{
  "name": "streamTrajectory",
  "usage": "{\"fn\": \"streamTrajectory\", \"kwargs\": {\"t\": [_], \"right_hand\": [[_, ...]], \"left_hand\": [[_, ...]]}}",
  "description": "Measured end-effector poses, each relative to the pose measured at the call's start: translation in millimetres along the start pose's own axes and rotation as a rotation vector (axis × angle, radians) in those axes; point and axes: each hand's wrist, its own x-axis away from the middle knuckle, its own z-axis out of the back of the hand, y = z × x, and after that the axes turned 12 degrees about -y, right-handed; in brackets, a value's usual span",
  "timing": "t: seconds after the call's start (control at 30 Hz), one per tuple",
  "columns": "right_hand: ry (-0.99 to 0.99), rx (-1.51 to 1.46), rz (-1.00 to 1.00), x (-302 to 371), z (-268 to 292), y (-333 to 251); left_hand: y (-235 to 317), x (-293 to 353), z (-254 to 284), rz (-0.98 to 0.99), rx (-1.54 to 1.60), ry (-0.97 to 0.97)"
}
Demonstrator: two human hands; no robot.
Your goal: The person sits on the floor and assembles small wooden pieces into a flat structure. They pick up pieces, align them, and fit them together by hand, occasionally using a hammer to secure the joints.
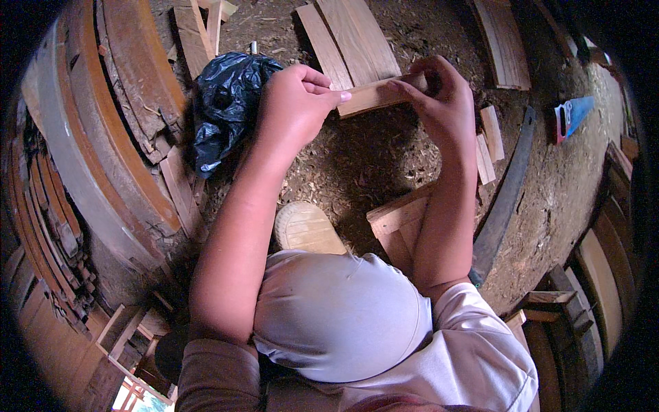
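Observation:
Between my two hands, out in front of me, is a short piece of wood (374,98), held level by its ends. My left hand (296,96) pinches the left end, its thumb lying along the near face. At the other end my right hand (443,99) is closed round the wood, thumb on the near side and fingers curled over the top. Beside my left wrist lies a crumpled black plastic bag (226,103). Two wide wooden boards (357,44) rest on the ground just beyond the held piece.
A long dark saw blade (504,199) lies right of my right forearm, with a blue-bladed handsaw (575,118) farther right. Long planks (113,130) are stacked at the left. Small wood offcuts (491,141) and a wooden block (401,220) lie near my right arm. Wood chips cover the ground.

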Motion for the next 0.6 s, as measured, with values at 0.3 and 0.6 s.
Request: {"fn": "streamTrajectory", "kwargs": {"t": [0.3, 0.6], "right_hand": [[0.007, 0.174, -0.033, 4, 0, -16], [0.022, 0.221, 0.004, 7, -2, -23]], "left_hand": [[4, 1, 0, 0.022, -0.018, -0.004], [-2, -1, -2, 0.017, -0.020, -0.010]]}}
